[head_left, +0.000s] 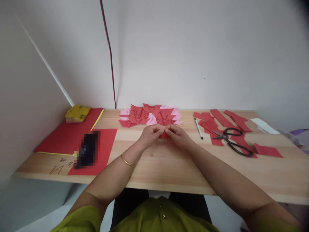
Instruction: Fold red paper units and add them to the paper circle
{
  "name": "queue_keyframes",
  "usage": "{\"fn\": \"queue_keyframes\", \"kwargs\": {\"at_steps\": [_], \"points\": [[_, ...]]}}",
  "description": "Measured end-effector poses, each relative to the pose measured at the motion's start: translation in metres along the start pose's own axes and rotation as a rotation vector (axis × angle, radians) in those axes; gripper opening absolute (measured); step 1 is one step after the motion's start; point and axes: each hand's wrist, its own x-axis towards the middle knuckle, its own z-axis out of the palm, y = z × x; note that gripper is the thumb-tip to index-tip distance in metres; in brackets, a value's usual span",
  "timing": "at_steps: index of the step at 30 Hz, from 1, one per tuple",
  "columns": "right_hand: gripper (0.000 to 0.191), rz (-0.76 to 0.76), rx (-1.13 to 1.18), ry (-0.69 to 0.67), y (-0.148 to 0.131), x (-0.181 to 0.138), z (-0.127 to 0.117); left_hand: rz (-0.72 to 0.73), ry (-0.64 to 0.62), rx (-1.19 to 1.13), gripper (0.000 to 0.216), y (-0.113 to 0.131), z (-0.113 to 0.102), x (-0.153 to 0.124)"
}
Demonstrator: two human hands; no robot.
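Between my two hands, at the middle of the table, is a small piece of red paper (165, 135), mostly covered by my fingers. My left hand (152, 134) pinches its left side, and my right hand (178, 134) pinches the right side. The fingertips of both hands nearly meet over it. Just beyond them, against the wall, lies a group of folded red and pink paper pieces (166, 115) with pointed ends. How the held paper is folded cannot be made out.
Scissors (225, 137) lie on red paper strips (220, 118) at the right, with a pen (199, 128) and a white paper (264, 125) nearby. At the left are red sheets (60, 137), a yellow packet (77, 113) and a blurred dark object (88, 149).
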Motion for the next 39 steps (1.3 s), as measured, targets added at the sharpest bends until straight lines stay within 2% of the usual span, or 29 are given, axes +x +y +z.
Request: {"fn": "queue_keyframes", "kwargs": {"at_steps": [5, 9, 12, 18, 25, 29, 35, 39], "points": [[0.021, 0.014, 0.092, -0.022, 0.005, 0.001, 0.002, -0.006, 0.004, -0.135, 0.021, -0.007, 0.001, 0.003], [0.018, 0.020, 0.066, 0.022, 0.009, 0.002, 0.002, 0.011, -0.038, -0.234, 0.018, -0.007, 0.004, 0.002], [0.016, 0.022, 0.114, 0.033, 0.011, 0.002, 0.003, 0.007, -0.060, -0.305, 0.023, -0.007, 0.004, 0.002], [0.022, -0.075, 0.301, -0.031, 0.010, 0.003, 0.004, -0.053, 0.022, -0.318, 0.017, -0.003, 0.003, 0.001], [0.019, -0.024, 0.204, -0.063, 0.008, 0.001, 0.002, -0.172, 0.051, -0.433, 0.015, -0.001, 0.005, 0.000], [0.016, -0.029, 0.170, -0.047, 0.008, 0.000, 0.004, -0.199, 0.044, -0.454, 0.012, -0.001, 0.005, 0.000], [0.014, -0.056, -0.018, 0.026, 0.001, -0.001, 0.002, -0.257, 0.050, -0.464, 0.014, -0.003, 0.004, 0.000], [0.019, -0.014, -0.020, 0.058, 0.001, 0.000, 0.001, -0.219, 0.013, -0.419, 0.018, 0.002, 0.001, 0.000]]}}
